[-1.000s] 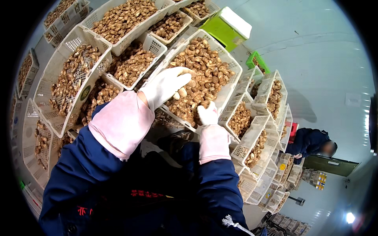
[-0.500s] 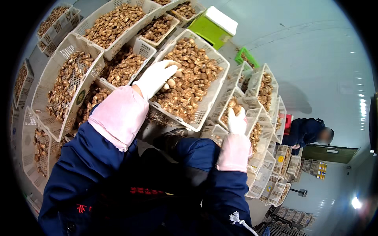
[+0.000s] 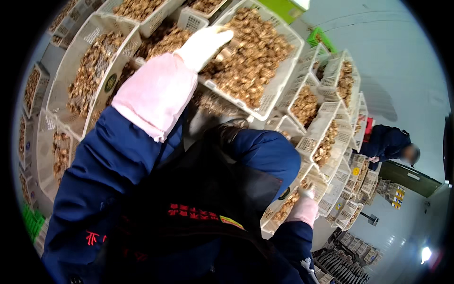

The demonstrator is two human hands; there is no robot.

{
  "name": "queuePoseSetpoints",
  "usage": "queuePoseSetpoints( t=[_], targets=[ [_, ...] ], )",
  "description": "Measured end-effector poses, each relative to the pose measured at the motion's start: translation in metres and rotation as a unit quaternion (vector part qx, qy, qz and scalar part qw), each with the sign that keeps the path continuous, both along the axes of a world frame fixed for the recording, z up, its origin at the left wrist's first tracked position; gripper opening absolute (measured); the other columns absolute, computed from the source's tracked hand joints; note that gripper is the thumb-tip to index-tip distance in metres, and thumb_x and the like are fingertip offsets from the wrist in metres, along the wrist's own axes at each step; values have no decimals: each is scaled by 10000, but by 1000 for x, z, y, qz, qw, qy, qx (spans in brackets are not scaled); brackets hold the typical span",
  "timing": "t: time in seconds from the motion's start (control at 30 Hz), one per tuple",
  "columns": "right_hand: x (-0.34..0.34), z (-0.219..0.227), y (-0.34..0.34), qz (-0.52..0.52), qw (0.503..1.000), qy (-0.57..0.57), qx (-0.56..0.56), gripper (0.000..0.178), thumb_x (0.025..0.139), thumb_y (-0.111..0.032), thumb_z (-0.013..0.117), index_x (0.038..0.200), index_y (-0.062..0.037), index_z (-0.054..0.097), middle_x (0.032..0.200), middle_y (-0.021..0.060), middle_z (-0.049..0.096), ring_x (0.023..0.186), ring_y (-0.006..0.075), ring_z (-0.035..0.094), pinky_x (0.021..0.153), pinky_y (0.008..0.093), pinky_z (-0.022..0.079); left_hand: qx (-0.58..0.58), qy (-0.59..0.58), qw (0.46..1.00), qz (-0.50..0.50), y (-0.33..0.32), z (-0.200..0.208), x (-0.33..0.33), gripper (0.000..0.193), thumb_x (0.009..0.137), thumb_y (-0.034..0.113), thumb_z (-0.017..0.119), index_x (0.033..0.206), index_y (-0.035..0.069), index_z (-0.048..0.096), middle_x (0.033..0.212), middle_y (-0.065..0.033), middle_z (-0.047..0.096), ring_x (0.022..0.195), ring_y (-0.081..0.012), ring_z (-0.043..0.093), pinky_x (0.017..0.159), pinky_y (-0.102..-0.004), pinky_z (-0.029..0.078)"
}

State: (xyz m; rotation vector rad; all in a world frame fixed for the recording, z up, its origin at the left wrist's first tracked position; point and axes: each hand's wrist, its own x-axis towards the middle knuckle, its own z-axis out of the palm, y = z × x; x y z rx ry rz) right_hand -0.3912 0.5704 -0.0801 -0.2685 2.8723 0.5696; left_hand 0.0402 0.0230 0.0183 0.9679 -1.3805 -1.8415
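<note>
Both my hands wear white gloves, with pale pink cuffs over dark blue sleeves. My left hand (image 3: 204, 47) reaches over the near-left side of a large white mesh crate (image 3: 232, 98) heaped with brown mushrooms (image 3: 257, 52). Its fingers curl around a few mushrooms, whose pale stems (image 3: 224, 53) show beneath the fingertips. Lower and to the right, my right hand (image 3: 305, 201) is down at another white crate (image 3: 267, 228) with mushrooms in it, beside my bent knee. That hand is small and blurred, its fingers partly lost against the mushrooms.
More white crates of mushrooms (image 3: 97, 71) crowd the left side, and stacked ones (image 3: 326, 109) run along the right. A green box (image 3: 283, 8) and a green basket (image 3: 321, 39) stand farther off. A person in dark clothes (image 3: 388, 143) bends over crates at the far right.
My right hand has moved down and nearer my body, from one right-hand crate to a closer one. My left hand stays at the large crate. The whole view has shifted.
</note>
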Motion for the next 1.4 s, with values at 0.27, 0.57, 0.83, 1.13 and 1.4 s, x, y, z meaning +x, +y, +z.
queuePoseSetpoints(
  t=[0.27,0.57,0.83,1.13,1.4],
  targets=[
    [45,64,-330,419,809,-144,-386,420,932,-70,583,1349,-47,543,1268,186,620,1183,276,596,1017,340,469,-55,127,989,-58,-6,-16,-26,264,987,254,552,1083,19,625,956,-28,652,704,-92,587,611,-226,477],
    [176,-50,-481,738,630,-188,-151,554,826,-72,580,1360,-209,526,1374,83,529,1265,279,498,1074,385,413,27,180,983,35,-5,0,-28,406,989,279,548,1287,5,531,1059,-99,664,802,-142,637,666,-261,507],
    [165,-49,-463,466,773,-250,-351,237,883,-276,646,1072,-139,689,1118,103,667,1020,337,632,897,399,499,-43,74,996,23,-12,4,-28,388,1006,259,540,1285,-10,566,1075,-69,661,801,-68,602,609,-171,473],
    [186,33,-413,44,604,-503,-616,394,947,-92,618,1302,57,537,1104,150,666,991,215,657,769,307,591,34,45,998,-21,-2,10,-23,394,990,239,521,1302,0,542,1070,-46,647,714,-50,536,584,-183,449],
    [233,76,-416,-1,433,-575,-694,479,990,-186,584,1397,23,439,1138,106,634,956,158,635,838,244,530,-255,-189,929,-191,12,-10,-41,403,879,268,653,1224,60,630,1164,-128,671,1095,-235,623,955,-334,478]
  ],
)
